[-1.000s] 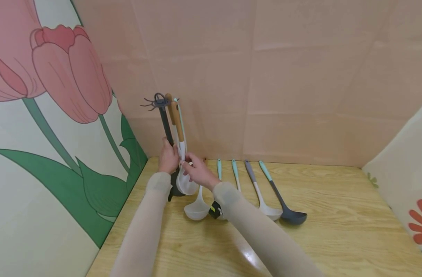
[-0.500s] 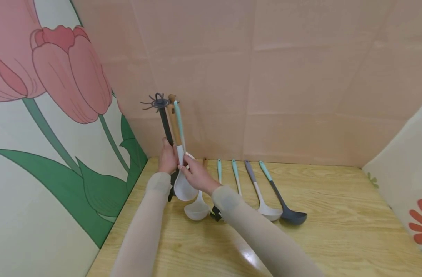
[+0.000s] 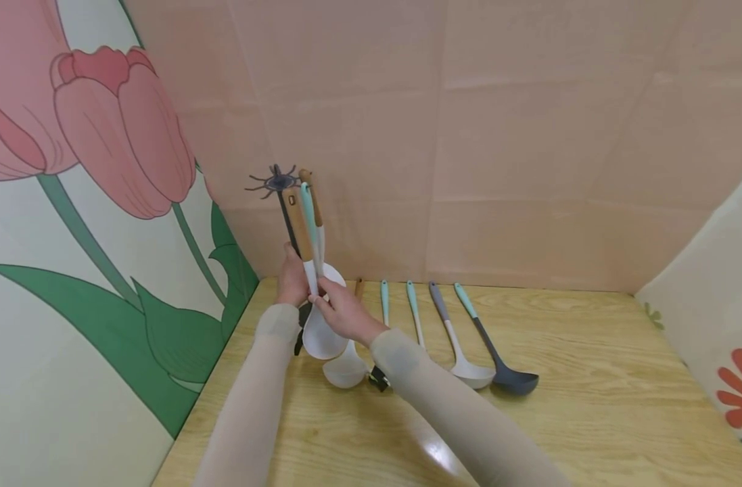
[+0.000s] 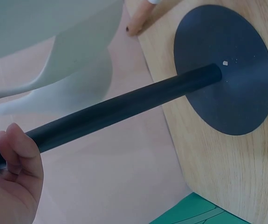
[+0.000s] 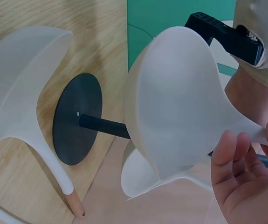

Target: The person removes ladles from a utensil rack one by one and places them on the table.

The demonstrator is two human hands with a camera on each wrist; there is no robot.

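My left hand [image 3: 293, 279] grips the black pole [image 4: 115, 113] of an upright utensil stand, its top a ring of hooks [image 3: 279, 181]. The stand's round base [image 4: 231, 42] rests on the table. My right hand [image 3: 346, 310] pinches the white neck of a ladle with a wooden handle [image 3: 297, 223]; its white bowl [image 5: 175, 98] hangs below. Beside that handle stand a turquoise handle [image 3: 309, 211] and a second wooden handle [image 3: 312, 197] near the hooks. Another white ladle bowl [image 5: 140, 172] shows behind the held one. Whether the held ladle touches a hook, I cannot tell.
Several ladles lie in a row on the wooden table [image 3: 590, 379]: a white one with a wooden handle [image 3: 346, 370], turquoise-handled ones [image 3: 414, 301], a purple-handled one [image 3: 439, 299] and a dark-bowled one [image 3: 517, 380]. A pink backdrop [image 3: 529, 169] stands behind.
The held ladle has moved slightly left and down, my right hand with it. The hooks have turned, and the other wooden handle now shows right of the turquoise one. My left hand stays on the pole.
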